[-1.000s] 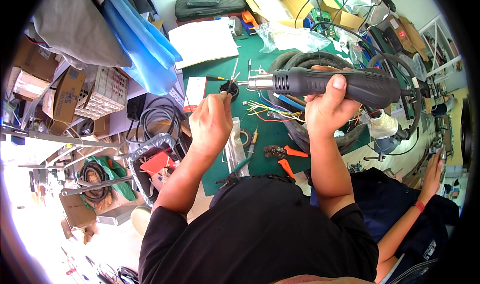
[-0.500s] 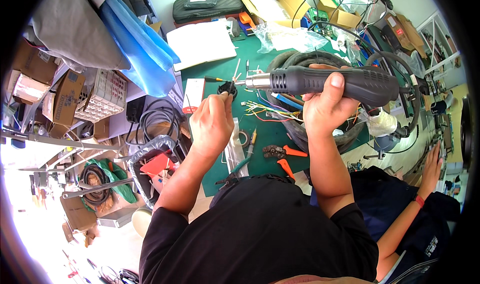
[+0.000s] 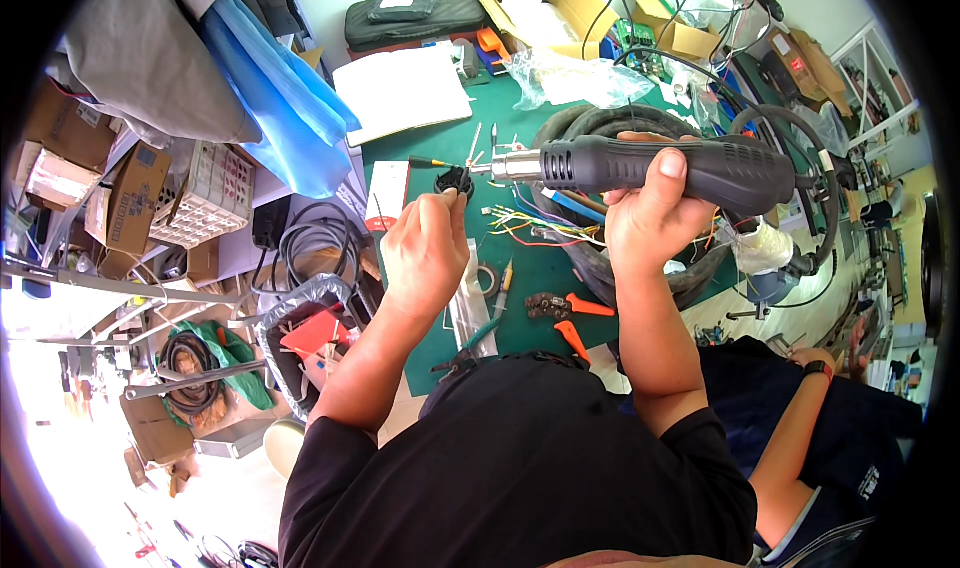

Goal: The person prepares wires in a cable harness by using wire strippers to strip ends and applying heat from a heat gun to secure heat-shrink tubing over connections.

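Observation:
A black heat gun [image 3: 735, 171] lies level in my right hand [image 3: 655, 223], whose fingers wrap round its body. Its metal nozzle [image 3: 515, 165] points left, its narrow tip close above the fingertips of my left hand [image 3: 428, 253]. Those fingertips are pinched together at a small black round part [image 3: 455, 180]; what sits between them is hidden. Thin light-coloured wire ends [image 3: 475, 148] stand by the nozzle tip. Beneath the heat gun, a thick black coiled cable [image 3: 585, 123] rests on the green mat [image 3: 420, 338], and several bare-ended coloured wires [image 3: 525, 223] fan out from it.
Orange-handled crimping pliers [image 3: 570, 313], green-handled cutters [image 3: 470, 348] and a tape roll [image 3: 488, 280] lie near my body. An open notebook [image 3: 400, 93] and cardboard boxes [image 3: 560, 13] are at the back. At the right, a co-worker's arm [image 3: 790, 438] reaches in; a lined bin [image 3: 300, 338] stands left.
My left fingertips have shifted slightly down and left from the nozzle tip. The heat gun is nearly still. The co-worker's hand has drawn in toward the lower left.

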{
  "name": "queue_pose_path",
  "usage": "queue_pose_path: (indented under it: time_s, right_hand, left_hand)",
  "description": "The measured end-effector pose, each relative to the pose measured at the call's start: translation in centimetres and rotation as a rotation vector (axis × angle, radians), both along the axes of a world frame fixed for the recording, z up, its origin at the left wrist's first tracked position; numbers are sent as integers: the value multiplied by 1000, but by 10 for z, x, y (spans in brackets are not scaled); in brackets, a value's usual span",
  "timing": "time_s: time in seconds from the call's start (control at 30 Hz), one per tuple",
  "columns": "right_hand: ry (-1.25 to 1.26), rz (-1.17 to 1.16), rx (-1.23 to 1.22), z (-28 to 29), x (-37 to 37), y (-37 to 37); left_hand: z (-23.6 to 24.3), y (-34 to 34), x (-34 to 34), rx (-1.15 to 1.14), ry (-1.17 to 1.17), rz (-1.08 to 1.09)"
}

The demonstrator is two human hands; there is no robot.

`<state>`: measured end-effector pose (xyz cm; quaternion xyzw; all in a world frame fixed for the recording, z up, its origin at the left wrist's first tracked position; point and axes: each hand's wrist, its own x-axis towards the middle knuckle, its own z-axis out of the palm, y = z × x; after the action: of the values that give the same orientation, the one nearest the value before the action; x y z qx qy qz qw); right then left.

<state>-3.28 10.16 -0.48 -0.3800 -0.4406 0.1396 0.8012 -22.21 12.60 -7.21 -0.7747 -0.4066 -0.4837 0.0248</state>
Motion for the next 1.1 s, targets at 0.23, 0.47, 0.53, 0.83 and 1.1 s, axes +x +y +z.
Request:
queue_pose_path:
  time_s: [0.23, 0.47, 0.53, 0.83, 1.1]
  right_hand:
    - [0, 13, 11, 0, 3, 0]
    - [68, -79, -7, 0, -3, -3]
    - [33, -51, 23, -3, -4, -4]
    - [81, -51, 57, -12, -3, 1]
    - [98, -60, 52, -11, -2, 1]
  left_hand:
    - [1, 0, 1, -43, -53, -2]
    - [5, 8, 9, -788, -995, -272]
    - [11, 8, 10, -1000, -1219, -360]
    - [28, -2, 16, -1231, -1456, -523]
    - [33, -6, 23, -1291, -1550, -562]
